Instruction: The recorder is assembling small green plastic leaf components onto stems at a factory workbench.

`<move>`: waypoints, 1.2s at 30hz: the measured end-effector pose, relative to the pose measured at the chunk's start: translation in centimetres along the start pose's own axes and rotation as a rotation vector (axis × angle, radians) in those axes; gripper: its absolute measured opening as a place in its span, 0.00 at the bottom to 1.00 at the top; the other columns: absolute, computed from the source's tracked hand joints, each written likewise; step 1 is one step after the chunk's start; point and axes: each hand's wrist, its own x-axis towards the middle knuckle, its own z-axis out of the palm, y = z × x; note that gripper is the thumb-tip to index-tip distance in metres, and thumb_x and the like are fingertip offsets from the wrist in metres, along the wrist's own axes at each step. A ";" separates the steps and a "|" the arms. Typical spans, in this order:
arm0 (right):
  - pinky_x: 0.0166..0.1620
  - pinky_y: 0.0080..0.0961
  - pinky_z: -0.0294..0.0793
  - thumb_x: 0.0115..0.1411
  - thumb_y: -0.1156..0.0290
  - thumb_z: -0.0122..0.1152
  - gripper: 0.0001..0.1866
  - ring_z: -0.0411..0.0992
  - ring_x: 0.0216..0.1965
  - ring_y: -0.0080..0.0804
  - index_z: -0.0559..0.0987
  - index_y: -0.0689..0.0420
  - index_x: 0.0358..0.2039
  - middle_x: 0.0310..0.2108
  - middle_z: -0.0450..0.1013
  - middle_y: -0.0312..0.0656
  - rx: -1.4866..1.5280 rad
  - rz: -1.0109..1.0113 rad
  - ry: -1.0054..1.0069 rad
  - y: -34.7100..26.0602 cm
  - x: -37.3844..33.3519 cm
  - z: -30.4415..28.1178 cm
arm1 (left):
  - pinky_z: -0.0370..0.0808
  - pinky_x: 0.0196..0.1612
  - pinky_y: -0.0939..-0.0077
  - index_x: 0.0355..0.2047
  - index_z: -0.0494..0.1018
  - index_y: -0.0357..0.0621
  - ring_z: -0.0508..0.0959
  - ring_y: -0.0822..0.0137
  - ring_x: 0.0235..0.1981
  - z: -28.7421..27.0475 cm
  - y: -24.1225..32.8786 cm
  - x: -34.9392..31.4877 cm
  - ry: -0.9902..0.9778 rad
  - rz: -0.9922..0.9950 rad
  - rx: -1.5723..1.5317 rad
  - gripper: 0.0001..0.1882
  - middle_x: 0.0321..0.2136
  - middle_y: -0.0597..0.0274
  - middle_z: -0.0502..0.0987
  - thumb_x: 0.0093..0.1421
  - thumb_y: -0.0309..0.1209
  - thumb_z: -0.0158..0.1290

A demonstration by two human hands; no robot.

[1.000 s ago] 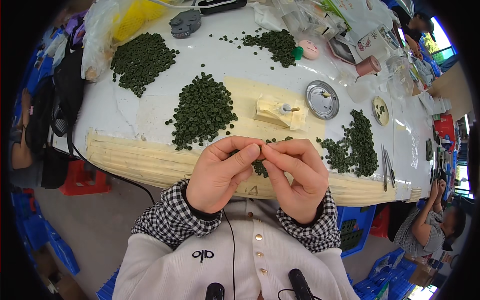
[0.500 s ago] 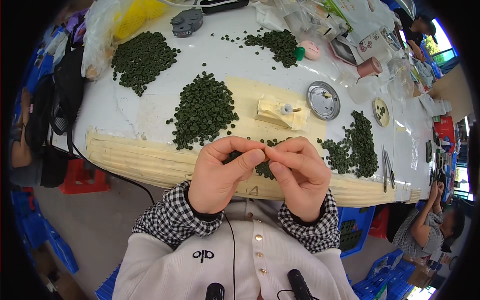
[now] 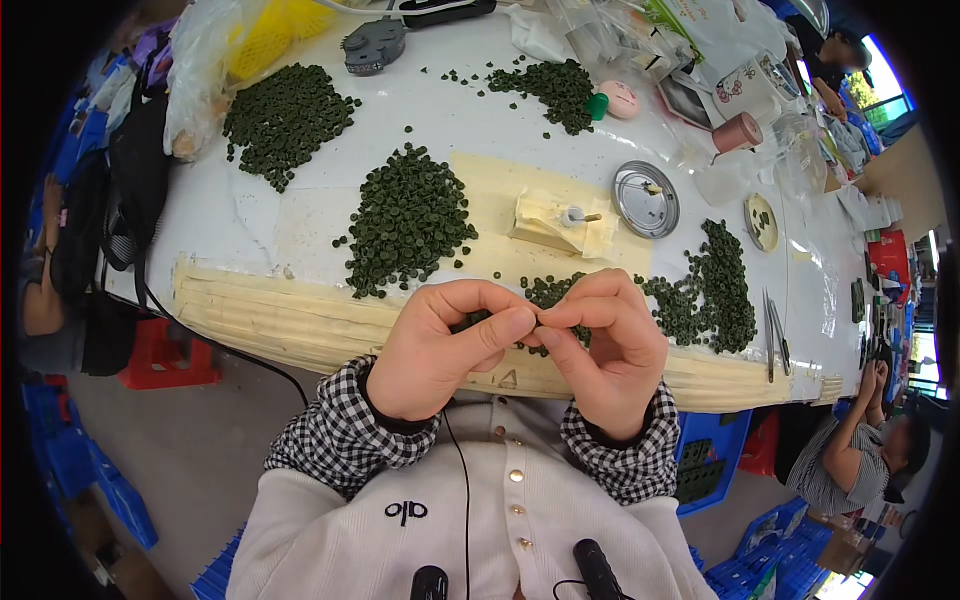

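Observation:
Above the table's front edge my left hand (image 3: 432, 348) and my right hand (image 3: 612, 345) meet fingertip to fingertip. Each is closed in a pinch, thumb against forefinger. A tiny dark bit shows where the tips touch; most of it is hidden, so its kind cannot be made out. Beneath the hands lies a pile of small dark green round pieces (image 3: 550, 290), partly covered by my fingers. A bigger heap of such pieces (image 3: 410, 220) is beyond my left hand, and another heap (image 3: 725, 290) lies to the right of my right hand.
Beyond the hands stands a tape-covered block (image 3: 565, 225) with a small peg, beside a round metal lid (image 3: 646, 200). Tweezers (image 3: 770, 335) lie near the right edge. Two more green heaps (image 3: 285, 120) (image 3: 565, 95) are farther back. A person in stripes (image 3: 845, 460) sits at right.
Both hands still pinch together at the same spot. The fingertips have dropped slightly toward me, and my right-hand fingers have curled and shifted a little.

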 end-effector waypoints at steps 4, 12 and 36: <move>0.31 0.17 0.69 0.47 0.84 0.64 0.09 0.70 0.29 0.25 0.79 0.61 0.30 0.29 0.70 0.40 0.000 0.006 0.011 0.0 -0.1 0.2 | 0.71 0.37 0.84 0.36 0.75 0.33 0.75 0.76 0.32 0.6 0.3 -0.2 0.050 0.056 0.129 0.07 0.31 0.60 0.78 0.59 0.26 0.52; 0.33 0.17 0.69 0.47 0.85 0.63 0.09 0.69 0.30 0.26 0.78 0.63 0.31 0.30 0.69 0.41 0.054 0.049 0.021 0.0 0.0 0.4 | 0.71 0.39 0.83 0.35 0.76 0.33 0.76 0.76 0.34 0.4 -0.1 -0.1 0.077 0.101 0.142 0.06 0.31 0.60 0.79 0.59 0.24 0.52; 0.31 0.19 0.70 0.46 0.82 0.66 0.09 0.71 0.28 0.29 0.77 0.60 0.29 0.29 0.71 0.41 -0.036 -0.087 -0.010 0.1 0.2 0.1 | 0.62 0.22 0.90 0.35 0.74 0.37 0.67 0.84 0.22 -0.1 0.0 0.0 -0.016 0.005 -0.006 0.06 0.26 0.69 0.75 0.56 0.24 0.56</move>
